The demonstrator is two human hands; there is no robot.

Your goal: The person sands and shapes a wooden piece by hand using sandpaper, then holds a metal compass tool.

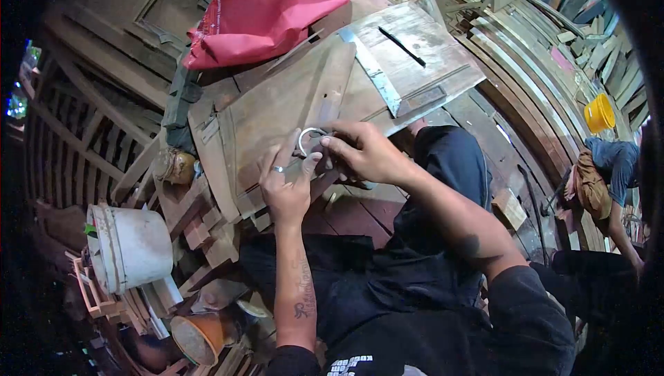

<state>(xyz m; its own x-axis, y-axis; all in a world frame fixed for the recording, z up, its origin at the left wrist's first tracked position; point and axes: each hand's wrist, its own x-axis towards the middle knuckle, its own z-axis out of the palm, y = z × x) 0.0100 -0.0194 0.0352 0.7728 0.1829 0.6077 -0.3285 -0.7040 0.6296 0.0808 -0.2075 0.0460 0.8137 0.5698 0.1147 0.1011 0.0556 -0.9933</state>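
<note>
A pale, curved, ring-like piece (302, 143) is held between my two hands above a worn wooden board (256, 123). My left hand (286, 182), with a ring on one finger, supports it from the left, thumb raised. My right hand (363, 151) pinches at its right side with thumb and forefinger. Something dark sits between the hands, too small to make out. Beyond them, a wooden strip (332, 82) lies on the board near a metal straightedge (372, 71) and a black pen-like object (402, 47).
A red cloth or bag (270, 9) lies at the top. At the left stand a white bucket (138, 246), a jar (176, 167) and an orange container (197, 338). Long planks (526, 92), a yellow bucket (600, 113) and another person (612, 168) are at the right.
</note>
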